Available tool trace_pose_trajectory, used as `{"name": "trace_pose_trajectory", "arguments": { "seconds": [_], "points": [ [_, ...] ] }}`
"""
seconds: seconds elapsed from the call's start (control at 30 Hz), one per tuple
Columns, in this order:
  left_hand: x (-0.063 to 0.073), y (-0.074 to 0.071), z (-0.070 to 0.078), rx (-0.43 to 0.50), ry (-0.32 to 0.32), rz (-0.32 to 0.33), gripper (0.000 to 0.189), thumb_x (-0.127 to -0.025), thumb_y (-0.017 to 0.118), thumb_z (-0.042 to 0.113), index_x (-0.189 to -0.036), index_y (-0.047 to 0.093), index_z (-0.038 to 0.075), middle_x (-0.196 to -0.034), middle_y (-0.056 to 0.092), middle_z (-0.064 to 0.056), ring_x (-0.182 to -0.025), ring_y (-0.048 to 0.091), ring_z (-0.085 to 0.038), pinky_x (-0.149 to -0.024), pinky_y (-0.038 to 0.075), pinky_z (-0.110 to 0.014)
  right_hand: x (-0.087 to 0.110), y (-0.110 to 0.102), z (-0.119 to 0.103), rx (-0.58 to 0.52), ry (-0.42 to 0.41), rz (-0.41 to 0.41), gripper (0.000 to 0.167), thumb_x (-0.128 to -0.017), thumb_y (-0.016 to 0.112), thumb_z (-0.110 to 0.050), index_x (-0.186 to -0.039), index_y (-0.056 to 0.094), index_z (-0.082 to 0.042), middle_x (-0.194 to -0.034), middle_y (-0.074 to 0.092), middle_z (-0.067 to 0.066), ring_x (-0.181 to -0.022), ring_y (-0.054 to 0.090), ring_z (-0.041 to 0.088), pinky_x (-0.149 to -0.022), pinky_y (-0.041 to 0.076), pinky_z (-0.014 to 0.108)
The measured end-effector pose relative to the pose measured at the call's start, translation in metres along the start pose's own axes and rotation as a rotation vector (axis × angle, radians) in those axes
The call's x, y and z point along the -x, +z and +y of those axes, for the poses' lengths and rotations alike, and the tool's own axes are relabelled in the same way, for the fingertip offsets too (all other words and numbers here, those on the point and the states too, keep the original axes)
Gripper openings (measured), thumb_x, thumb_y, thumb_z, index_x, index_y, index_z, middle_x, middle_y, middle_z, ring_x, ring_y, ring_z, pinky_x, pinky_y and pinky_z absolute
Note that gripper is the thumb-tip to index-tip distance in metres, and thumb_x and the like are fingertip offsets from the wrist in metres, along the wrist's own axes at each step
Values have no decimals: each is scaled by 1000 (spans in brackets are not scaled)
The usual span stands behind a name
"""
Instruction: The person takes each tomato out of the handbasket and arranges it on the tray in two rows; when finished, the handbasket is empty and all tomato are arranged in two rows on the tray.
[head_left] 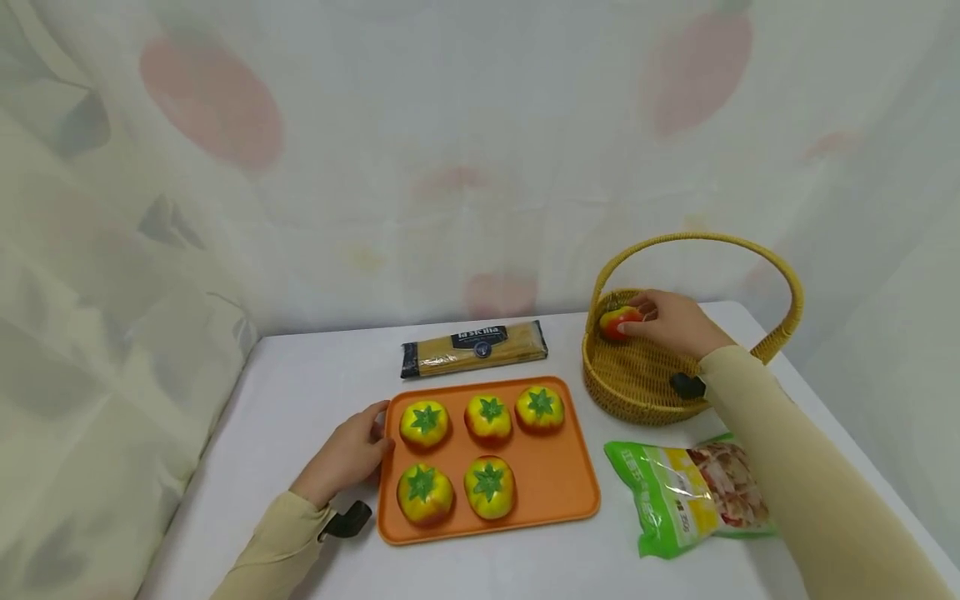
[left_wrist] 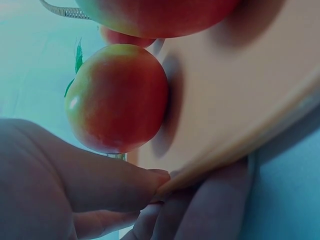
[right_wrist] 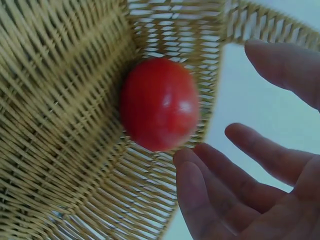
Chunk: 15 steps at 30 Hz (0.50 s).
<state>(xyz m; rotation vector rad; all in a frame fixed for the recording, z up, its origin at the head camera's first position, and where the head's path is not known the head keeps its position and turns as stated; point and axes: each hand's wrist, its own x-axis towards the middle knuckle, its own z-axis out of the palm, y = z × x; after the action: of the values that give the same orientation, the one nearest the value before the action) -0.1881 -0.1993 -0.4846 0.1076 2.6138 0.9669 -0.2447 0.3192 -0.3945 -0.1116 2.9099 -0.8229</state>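
Observation:
My left hand (head_left: 351,454) pinches the left rim of an orange tray (head_left: 551,483); in the left wrist view the thumb (left_wrist: 112,182) lies on top and the other fingers underneath. Several yellow-red tomatoes (head_left: 424,495) with green star-shaped leaves stand on the tray. Over the wicker basket (head_left: 637,375) at the right is my right hand (head_left: 678,321), beside another red-yellow tomato (head_left: 618,323). The right wrist view shows this tomato (right_wrist: 159,105) lying against the basket's wall, with the fingers spread and apart from it.
A pack of spaghetti (head_left: 476,348) lies behind the tray. In front of the basket, partly under the right forearm, is a green-and-yellow food bag (head_left: 690,496). The basket's tall handle (head_left: 697,237) arches above the right hand. White curtains surround the table.

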Motion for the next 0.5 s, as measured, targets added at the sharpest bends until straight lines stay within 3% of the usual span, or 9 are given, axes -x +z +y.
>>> {"name": "trace_pose_trajectory", "arguments": {
  "seconds": [0.2, 0.5],
  "points": [
    [3, 3, -1, 9, 6, 5, 68, -104, 64, 9, -166, 37, 4, -115, 67, -13, -68, 64, -20, -61, 57, -34, -17, 2, 15, 6, 70, -22, 75, -104, 67, -52, -153, 51, 2, -152, 55, 34, -140, 53, 52, -115, 46, 67],
    [6, 3, 1, 23, 4, 10, 68, -103, 65, 9, -165, 37, 4, -113, 67, -13, -66, 65, -20, -60, 58, -35, -27, 5, 24, 2, 97, -40, 85, -101, 66, -59, -154, 48, 4, -154, 52, 36, -140, 52, 54, -114, 46, 68]
  ]
}}
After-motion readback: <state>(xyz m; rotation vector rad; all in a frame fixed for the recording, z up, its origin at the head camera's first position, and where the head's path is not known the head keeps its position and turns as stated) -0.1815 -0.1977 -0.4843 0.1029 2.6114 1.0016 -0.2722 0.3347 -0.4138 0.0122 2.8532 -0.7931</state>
